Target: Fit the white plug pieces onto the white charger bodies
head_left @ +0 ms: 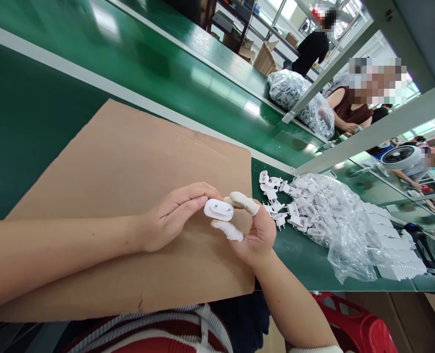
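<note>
A white plug (218, 210) with rounded ends is held above the cardboard, its two metal pins facing me. My left hand (173, 213) grips its left end, thumb and fingers pressed together there. White coverings are on the thumb and a finger of my right hand (256, 228), which curve around the plug's right side, one above and one below. My fingers hide the back of the plug. Close to my right hand, several loose white plug pieces (274, 196) lie on the green table.
The cardboard sheet (129, 162) lies under my hands. At right are a clear plastic bag (324, 211) of white plug pieces and white stacked parts (401, 255). A metal post (368, 122) crosses there. A red stool (360, 323) stands below; co-workers (353, 108) sit across the line.
</note>
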A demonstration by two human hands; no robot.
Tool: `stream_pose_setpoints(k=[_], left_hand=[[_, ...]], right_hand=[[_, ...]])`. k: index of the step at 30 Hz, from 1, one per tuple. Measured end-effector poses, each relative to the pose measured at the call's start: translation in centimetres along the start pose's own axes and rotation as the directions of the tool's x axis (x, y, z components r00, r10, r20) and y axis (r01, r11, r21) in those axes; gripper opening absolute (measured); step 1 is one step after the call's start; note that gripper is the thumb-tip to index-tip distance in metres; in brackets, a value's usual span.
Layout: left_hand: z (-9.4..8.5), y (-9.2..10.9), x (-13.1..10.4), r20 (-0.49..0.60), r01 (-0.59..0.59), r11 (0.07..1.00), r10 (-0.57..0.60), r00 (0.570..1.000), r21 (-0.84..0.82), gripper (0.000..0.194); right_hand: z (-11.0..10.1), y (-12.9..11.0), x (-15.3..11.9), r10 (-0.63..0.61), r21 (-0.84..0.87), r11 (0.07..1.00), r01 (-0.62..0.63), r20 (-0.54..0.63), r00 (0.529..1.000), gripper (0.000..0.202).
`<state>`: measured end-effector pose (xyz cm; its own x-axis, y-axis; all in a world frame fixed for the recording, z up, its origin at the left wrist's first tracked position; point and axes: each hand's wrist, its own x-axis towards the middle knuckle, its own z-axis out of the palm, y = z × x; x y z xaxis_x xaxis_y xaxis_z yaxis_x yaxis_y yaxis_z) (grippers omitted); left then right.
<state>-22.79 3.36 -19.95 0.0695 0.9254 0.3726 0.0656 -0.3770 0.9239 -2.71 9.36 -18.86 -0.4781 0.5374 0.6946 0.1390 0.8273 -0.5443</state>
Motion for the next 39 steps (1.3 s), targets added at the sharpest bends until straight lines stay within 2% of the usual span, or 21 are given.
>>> stream_pose_setpoints(k=[2, 5, 11, 18, 20, 22, 24, 25, 28, 31, 33, 35, 37, 39], left_hand=[[0.0, 0.0, 0.0, 0.0, 0.002, 1.0, -0.002, 1.0, -0.019, 0.033], [0.1, 0.0, 0.0, -0.011, -0.056, 0.998, 0.055, 0.998, -0.018, 0.034], [-0.1, -0.1, -0.2, -0.025, -0.227, 0.965, 0.232, 0.972, 0.132, 0.034], [0.0, 0.4, -0.2, -0.033, -0.266, 0.939, 0.279, 0.96, 0.218, 0.03], [0.0, 0.6, 0.0, -0.054, -0.177, 0.963, 0.191, 0.98, 0.201, 0.028], [-0.1, 0.7, 0.2, -0.083, 0.018, 0.985, -0.004, 0.997, 0.17, 0.035], [-0.4, 0.4, 0.4, -0.093, 0.216, 0.97, -0.206, 0.974, 0.111, 0.043], [-0.6, 0.2, 0.5, -0.078, 0.274, 0.96, -0.268, 0.96, 0.067, 0.045], [-0.8, -0.7, 0.4, 0.035, 0.293, 0.954, -0.292, 0.956, -0.059, 0.045], [-0.2, -1.6, 0.1, 0.05, 0.328, 0.943, -0.326, 0.944, -0.048, 0.06], [0.2, -1.8, 0.0, 0.008, 0.4, 0.916, -0.4, 0.917, -0.011, 0.062], [0.4, -1.7, 0.5, -0.028, 0.452, 0.892, -0.451, 0.892, 0.027, 0.064], [0.0, -1.4, 1.9, -0.084, 0.456, 0.884, -0.449, 0.89, 0.105, 0.069], [-0.9, -1.4, 4.4, -0.16, 0.427, 0.872, -0.398, 0.903, 0.239, 0.069]], right_hand=[[0.1, 0.2, -0.4, 0.053, 0.035, 0.998, -0.053, -0.003, 0.999, 0.062], [0.0, 0.4, -0.6, 0.087, 0.058, 0.995, -0.086, -0.016, 0.996, 0.065], [-0.1, 0.3, -0.3, 0.036, 0.047, 0.998, -0.036, -0.004, 0.999, 0.065], [-0.1, 0.3, -0.3, 0.036, 0.096, 0.995, -0.036, -0.001, 0.999, 0.063], [0.0, 0.4, -0.4, 0.055, 0.079, 0.995, -0.056, 0.01, 0.998, 0.062], [0.3, 0.5, -0.5, 0.096, 0.084, 0.992, -0.098, 0.035, 0.995, 0.059], [0.6, 0.6, -0.4, 0.156, 0.111, 0.981, -0.162, 0.062, 0.986, 0.055], [0.8, 0.7, -0.4, 0.191, 0.123, 0.972, -0.198, 0.066, 0.979, 0.053], [1.0, 1.0, -0.2, 0.303, 0.16, 0.939, -0.305, 0.036, 0.952, 0.05], [0.4, 1.6, 0.2, 0.362, 0.195, 0.905, -0.378, 0.112, 0.925, 0.054], [-0.7, 2.3, 0.8, 0.372, 0.114, 0.914, -0.388, 0.143, 0.917, 0.049], [-2.2, 3.1, 1.4, 0.406, -0.123, 0.909, -0.398, 0.049, 0.913, 0.037], [-3.8, 4.1, 2.1, 0.455, -0.419, 0.789, -0.45, -0.094, 0.886, 0.034], [-4.9, 5.0, 2.5, 0.516, -0.614, 0.616, -0.493, -0.158, 0.842, 0.04]])
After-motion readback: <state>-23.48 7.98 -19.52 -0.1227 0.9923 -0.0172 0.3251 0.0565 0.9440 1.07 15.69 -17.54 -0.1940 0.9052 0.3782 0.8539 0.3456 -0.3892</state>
